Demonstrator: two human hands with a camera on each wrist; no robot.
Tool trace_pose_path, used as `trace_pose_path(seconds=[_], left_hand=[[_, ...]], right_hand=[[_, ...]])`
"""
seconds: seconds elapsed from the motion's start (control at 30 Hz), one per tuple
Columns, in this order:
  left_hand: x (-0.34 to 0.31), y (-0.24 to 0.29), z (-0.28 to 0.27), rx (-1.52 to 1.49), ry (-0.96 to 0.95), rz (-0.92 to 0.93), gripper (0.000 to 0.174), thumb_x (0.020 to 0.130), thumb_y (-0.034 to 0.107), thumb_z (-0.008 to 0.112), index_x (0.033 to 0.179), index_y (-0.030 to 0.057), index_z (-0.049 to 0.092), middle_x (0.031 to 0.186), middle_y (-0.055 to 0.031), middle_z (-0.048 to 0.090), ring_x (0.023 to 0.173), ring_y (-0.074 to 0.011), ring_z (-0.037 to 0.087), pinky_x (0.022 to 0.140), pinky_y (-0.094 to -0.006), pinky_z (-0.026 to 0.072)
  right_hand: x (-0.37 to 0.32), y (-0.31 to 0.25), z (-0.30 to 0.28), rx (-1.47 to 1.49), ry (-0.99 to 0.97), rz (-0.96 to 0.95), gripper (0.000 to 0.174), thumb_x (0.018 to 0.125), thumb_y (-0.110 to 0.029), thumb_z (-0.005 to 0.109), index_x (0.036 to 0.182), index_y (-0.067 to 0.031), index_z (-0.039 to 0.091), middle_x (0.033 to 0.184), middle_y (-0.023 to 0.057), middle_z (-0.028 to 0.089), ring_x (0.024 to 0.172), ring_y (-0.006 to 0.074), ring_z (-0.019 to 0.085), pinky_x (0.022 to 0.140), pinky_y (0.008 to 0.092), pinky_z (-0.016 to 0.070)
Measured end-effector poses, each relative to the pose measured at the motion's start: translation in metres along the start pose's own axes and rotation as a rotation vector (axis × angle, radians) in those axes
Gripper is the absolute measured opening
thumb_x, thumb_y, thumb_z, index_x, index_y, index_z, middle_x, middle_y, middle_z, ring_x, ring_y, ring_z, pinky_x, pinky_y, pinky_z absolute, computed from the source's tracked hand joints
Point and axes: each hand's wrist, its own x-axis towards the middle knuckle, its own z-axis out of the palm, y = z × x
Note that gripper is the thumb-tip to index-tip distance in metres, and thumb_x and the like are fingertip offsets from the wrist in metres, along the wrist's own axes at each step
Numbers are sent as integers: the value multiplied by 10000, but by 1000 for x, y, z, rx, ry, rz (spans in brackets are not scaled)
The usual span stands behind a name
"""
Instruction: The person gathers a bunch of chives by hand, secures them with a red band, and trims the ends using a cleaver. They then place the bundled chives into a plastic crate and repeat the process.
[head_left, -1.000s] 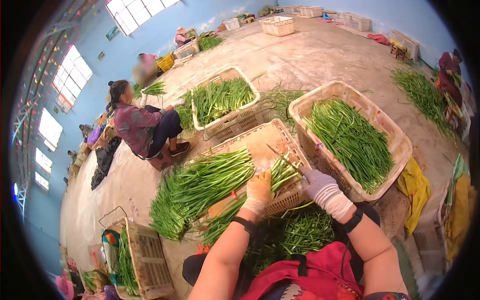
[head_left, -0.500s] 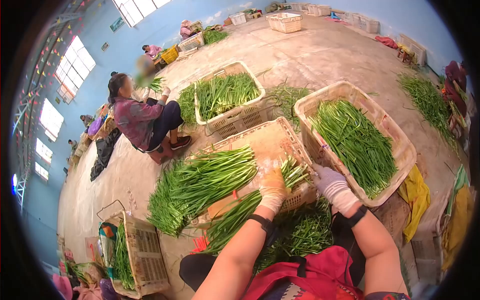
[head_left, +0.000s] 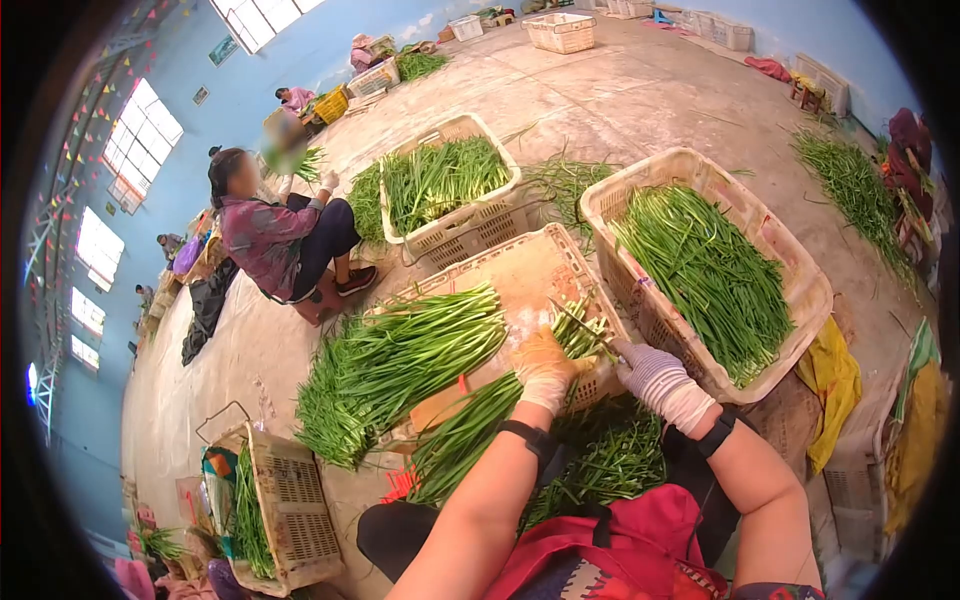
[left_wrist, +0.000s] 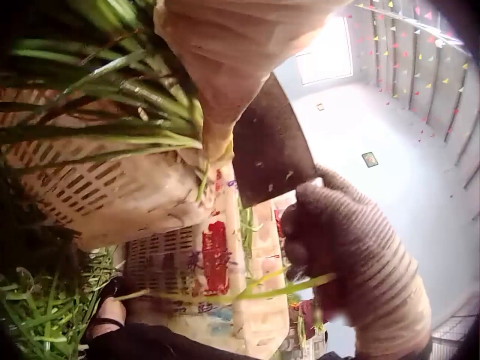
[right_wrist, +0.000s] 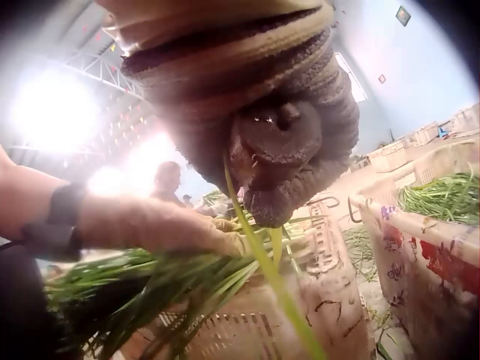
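In the head view, the left hand (head_left: pixel 543 362) holds a bunch of green stalks (head_left: pixel 474 430) down on a crate (head_left: pixel 525 270). The bunch lies slanted, leaves to the lower left, pale ends poking out toward the right hand (head_left: pixel 652 376).

In the left wrist view, the right hand grips a knife (left_wrist: pixel 271 146), its wide blade just beside the left hand.

In the right wrist view, the left hand is nearer the bunch.

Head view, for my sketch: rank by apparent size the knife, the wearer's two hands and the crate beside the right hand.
1. Crate
2. Left hand and right hand: too alike to rank
3. Knife, a thin strip
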Motion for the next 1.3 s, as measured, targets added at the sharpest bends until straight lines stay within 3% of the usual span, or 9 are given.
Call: trace_pose_path(seconds=[0.27, 0.3, 0.4, 0.6, 0.73, 0.77, 0.83, 1.0, 1.3], left_hand=[[18, -7, 6, 29, -110, 57, 702, 716, 514, 804, 1206, 66, 576, 1140, -106, 652, 1059, -275, 655, 876, -391, 548], [21, -5, 2, -5, -155, 22, 604, 733, 449, 800, 1172, 82, 606, 1162, -117, 658, 1093, -285, 651, 912, -401, 539], [30, -10, 10, -46, -136, 29, 521, 724, 394, 819, 1099, 78, 642, 1085, -147, 703, 1039, -314, 687, 856, -397, 566], [41, -12, -21, -91, -327, -33, 532, 722, 308, 799, 1170, 70, 640, 1140, -170, 698, 1078, -331, 674, 913, -401, 536], [49, -16, 4, -60, -191, 2, 556, 731, 307, 768, 1217, 76, 625, 1211, -185, 671, 1143, -321, 647, 946, -404, 521], [46, -22, 12, -66, -276, -17, 564, 732, 306, 766, 1226, 77, 619, 1221, -184, 666, 1153, -322, 641, 953, -406, 518], [48, -12, -20, -85, -410, -27, 579, 733, 303, 763, 1243, 78, 607, 1243, -182, 655, 1175, -323, 628, 965, -411, 511], [51, -10, -16, -110, -343, -38, 555, 730, 294, 754, 1222, 73, 623, 1228, -187, 662, 1165, -333, 633, 959, -413, 514], [47, -18, -7, -156, -293, -31, 536, 705, 329, 748, 1162, 65, 652, 1136, -204, 692, 1102, -324, 664, 938, -404, 519]], right_hand=[[-4, 6, -4, 49, -11, 15, 441, 919, -262, 485, 1323, -104, 560, 1079, 253, 663, 1004, 411, 636, 891, 492, 499], [-2, 3, -3, 55, -17, 26, 440, 918, -267, 481, 1318, -102, 561, 1082, 255, 663, 1008, 415, 634, 898, 495, 496], [13, 2, 1, 70, -28, 43, 440, 918, -281, 472, 1307, -94, 558, 1091, 262, 662, 1021, 428, 629, 915, 501, 486], [53, -10, 27, 74, -103, 124, 394, 911, -262, 492, 1232, -41, 548, 1099, 297, 647, 1043, 453, 618, 929, 506, 476], [68, 10, 31, -93, -98, -139, 354, 908, -257, 517, 1154, -5, 559, 1058, 295, 646, 1015, 455, 610, 889, 502, 483], [70, 5, 38, 73, -69, 17, 370, 902, -249, 517, 1174, -1, 560, 1065, 294, 647, 1020, 448, 613, 893, 502, 484], [78, -7, 46, 63, -75, 31, 383, 903, -246, 513, 1189, 5, 555, 1080, 294, 647, 1026, 448, 612, 901, 500, 483], [76, -4, 33, 70, -127, 62, 415, 915, -264, 507, 1213, 23, 534, 1138, 313, 625, 1056, 452, 603, 925, 488, 475], [84, -18, 37, 55, -134, 142, 387, 899, -263, 534, 1204, -32, 583, 1153, 274, 647, 1105, 426, 612, 954, 484, 476]])
